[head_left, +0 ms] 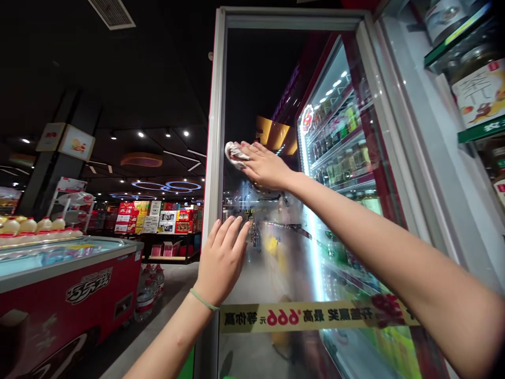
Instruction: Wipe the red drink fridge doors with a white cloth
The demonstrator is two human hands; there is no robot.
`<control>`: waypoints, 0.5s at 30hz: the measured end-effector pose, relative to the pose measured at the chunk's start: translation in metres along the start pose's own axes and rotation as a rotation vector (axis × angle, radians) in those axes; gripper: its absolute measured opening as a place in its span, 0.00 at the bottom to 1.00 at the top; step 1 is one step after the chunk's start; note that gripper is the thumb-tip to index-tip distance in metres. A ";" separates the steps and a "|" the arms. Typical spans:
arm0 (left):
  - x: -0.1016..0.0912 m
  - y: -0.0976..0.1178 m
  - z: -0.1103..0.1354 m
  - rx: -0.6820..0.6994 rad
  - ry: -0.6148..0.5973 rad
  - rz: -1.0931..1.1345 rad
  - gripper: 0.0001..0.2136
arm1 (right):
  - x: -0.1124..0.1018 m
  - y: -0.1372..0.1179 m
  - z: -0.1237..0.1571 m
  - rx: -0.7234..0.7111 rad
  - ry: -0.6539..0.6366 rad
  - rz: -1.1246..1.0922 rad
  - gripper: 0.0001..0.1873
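My right hand [265, 166] presses a crumpled white cloth [235, 155] against the inner side of a glass cooler door [252, 79], near the upper part of its left frame bar. The fingers lie over the cloth and hide part of it. Lower down, my left hand [224, 251] rests by the door's pale metal frame [215, 131], its fingers stretched upward and nothing seen in them. A green band circles the left wrist. Across the lower glass runs a yellow strip [319, 317] with mirrored lettering.
Bottled drinks [483, 87] stand on cooler shelves at the right, close to my right arm. A red chest freezer [51, 316] is on the left, with large water bottles [148, 295] on the floor beside it. Boxed goods [158, 217] fill a display farther back.
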State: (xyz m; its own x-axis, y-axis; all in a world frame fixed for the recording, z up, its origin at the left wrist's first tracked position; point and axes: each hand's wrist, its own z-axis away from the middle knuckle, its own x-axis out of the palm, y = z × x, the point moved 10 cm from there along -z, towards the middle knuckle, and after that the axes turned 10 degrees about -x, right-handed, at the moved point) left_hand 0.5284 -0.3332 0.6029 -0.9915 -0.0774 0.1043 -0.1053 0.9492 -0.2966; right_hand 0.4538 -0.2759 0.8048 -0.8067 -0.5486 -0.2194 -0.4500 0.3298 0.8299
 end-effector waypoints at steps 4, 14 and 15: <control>0.001 0.009 0.021 -0.046 -0.055 0.004 0.24 | 0.014 -0.032 0.006 -0.178 -0.074 -0.032 0.29; 0.005 0.034 0.050 -0.095 -0.083 0.091 0.25 | 0.015 -0.058 0.023 -0.181 -0.129 -0.052 0.29; 0.004 0.034 0.052 -0.093 -0.083 0.091 0.25 | 0.016 -0.061 0.026 -0.208 -0.148 -0.064 0.29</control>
State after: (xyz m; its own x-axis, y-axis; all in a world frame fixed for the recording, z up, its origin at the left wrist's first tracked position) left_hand 0.5167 -0.3171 0.5441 -0.9999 -0.0108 0.0006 -0.0107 0.9774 -0.2113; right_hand 0.4589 -0.2850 0.7371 -0.8331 -0.4403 -0.3349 -0.4259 0.1242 0.8962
